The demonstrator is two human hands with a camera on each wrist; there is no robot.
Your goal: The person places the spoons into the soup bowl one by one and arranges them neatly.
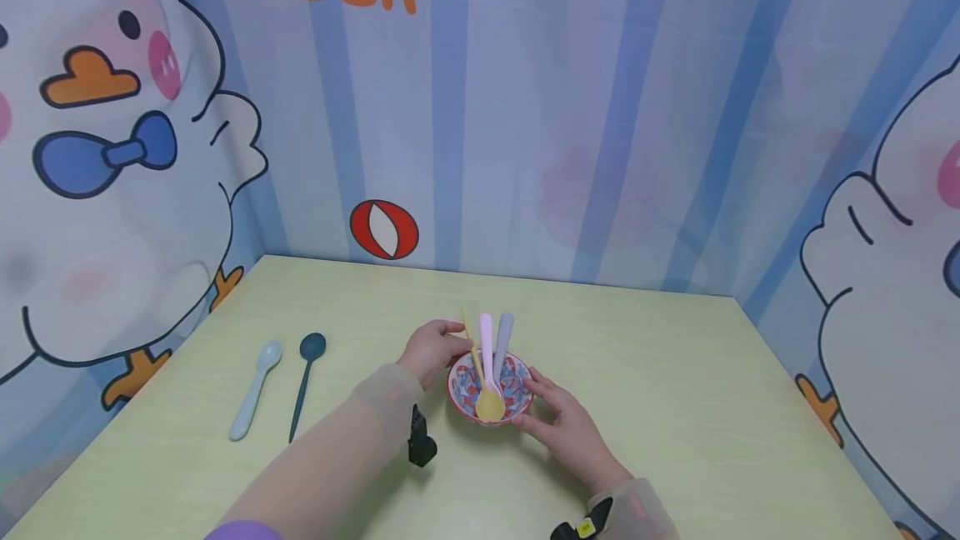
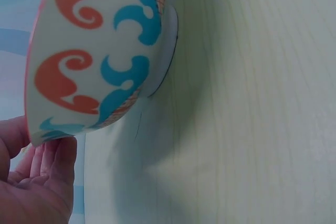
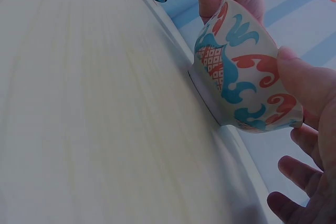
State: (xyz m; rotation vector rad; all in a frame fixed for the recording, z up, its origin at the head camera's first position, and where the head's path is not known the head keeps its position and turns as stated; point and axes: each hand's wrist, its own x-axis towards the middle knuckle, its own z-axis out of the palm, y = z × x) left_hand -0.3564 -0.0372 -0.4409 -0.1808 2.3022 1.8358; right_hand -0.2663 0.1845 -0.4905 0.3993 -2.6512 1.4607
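Observation:
A small bowl with a red rim and red-blue pattern sits between both hands. Inside it lean a yellow spoon, a pink spoon and a greyish-lavender spoon, handles pointing away. My left hand holds the bowl's far left rim, its fingertips close to the yellow handle; in the left wrist view its thumb touches the rim. On the right side, my right hand grips the bowl, with the thumb against the patterned wall in the right wrist view. The pink spoon's head is mostly hidden.
Left of the hands, a light blue spoon and a dark teal spoon lie on the pale yellow table. Behind the table's far edge hangs a striped blue curtain with duck drawings.

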